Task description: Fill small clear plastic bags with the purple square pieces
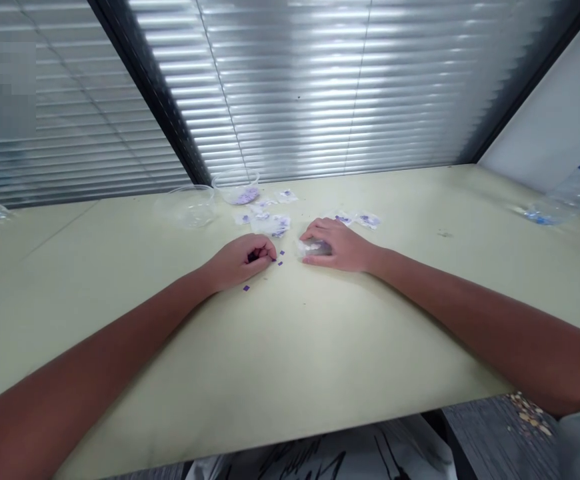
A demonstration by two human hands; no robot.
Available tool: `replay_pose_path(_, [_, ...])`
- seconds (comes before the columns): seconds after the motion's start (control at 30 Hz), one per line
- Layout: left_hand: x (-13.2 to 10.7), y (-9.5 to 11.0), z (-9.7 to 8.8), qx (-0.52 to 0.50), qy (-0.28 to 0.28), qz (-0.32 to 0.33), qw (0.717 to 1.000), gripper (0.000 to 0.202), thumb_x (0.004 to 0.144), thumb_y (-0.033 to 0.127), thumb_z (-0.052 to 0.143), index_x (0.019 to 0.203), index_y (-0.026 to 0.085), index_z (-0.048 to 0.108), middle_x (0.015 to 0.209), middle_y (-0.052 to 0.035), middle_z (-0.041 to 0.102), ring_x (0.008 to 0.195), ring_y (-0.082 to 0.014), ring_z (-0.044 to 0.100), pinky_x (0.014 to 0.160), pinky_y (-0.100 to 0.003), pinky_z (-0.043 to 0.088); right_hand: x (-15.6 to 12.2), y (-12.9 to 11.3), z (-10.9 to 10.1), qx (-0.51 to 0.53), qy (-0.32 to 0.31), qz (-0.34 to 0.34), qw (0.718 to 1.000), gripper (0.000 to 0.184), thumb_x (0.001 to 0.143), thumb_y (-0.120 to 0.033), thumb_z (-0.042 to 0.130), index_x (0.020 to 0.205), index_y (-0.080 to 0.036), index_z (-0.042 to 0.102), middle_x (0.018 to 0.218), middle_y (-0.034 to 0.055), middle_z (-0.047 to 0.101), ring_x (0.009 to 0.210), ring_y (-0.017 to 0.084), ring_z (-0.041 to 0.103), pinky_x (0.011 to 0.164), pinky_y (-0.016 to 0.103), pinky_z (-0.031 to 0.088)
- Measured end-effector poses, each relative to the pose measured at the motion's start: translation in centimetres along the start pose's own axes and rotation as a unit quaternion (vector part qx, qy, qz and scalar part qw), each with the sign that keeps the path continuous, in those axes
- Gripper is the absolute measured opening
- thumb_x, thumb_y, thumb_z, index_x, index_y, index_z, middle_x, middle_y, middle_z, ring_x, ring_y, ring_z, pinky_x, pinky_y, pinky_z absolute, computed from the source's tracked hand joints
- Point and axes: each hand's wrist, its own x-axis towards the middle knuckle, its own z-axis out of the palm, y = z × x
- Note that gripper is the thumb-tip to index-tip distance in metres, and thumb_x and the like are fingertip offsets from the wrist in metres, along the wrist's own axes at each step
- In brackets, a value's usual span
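The right hand (pixel 345 245) is holding a small clear plastic container (pixel 317 247) between its thumb and fingers, probably steadying it on the table (pixel 305 360). The left hand (pixel 245 260) is resting beside loose purple squares (pixel 247 288), its fingers curling inward; I cannot tell whether they are pinching a piece. Purple-printed packets (pixel 273 225) are lying just beyond both hands, seemingly within easy reach, while a clear bowl (pixel 220 181) farther back is holding purple pieces (pixel 246 195), likely keeping them from scattering
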Motion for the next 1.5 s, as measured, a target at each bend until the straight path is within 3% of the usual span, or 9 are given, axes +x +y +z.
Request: replay_pose_path(1.5, [0.1,1.1,-0.2,0.032,0.003,-0.001,0.999,0.019,0.094,0.034,0.057,0.098,0.022,0.072,0.08,-0.0004,0.062,0.075,-0.0178,0.057,0.07,-0.029,0.043,-0.1,0.3,-0.2,-0.005,0.002,-0.012,1.0,0.046,0.098,-0.064,0.068,0.123,-0.026,0.069,0.126,0.0112,0.07,0.12,0.033,0.063,0.108,0.049,0.042])
